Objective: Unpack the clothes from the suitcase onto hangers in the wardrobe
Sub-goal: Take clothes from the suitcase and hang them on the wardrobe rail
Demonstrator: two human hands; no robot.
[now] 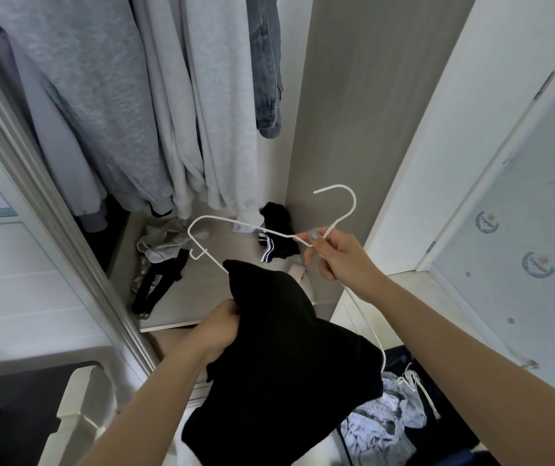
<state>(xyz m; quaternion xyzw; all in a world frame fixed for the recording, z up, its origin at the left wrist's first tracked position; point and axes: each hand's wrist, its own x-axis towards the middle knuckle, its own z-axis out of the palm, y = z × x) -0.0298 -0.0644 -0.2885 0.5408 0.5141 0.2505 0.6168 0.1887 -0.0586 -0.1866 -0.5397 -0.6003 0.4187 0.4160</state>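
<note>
Domestic room. Open wardrobe [353, 112] fills upper frame: grey sweatshirts [108, 95] and jeans [266, 62] hanging, loose garments [158, 243] on its floor. Anchor-print panel [538, 213] at right, possibly wallpaper.

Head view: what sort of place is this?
Likely a bedroom, at an open wardrobe: grey sweatshirts hang inside, loose clothes lie on its floor, and a white hanger and black garment are held before it.

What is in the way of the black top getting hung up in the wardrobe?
Nothing visible does. The left hand holds the black top, the right hand the hanger. Grey sweaters and jeans hang to the left; space beside the wall is free. The rail is out of view.
</note>
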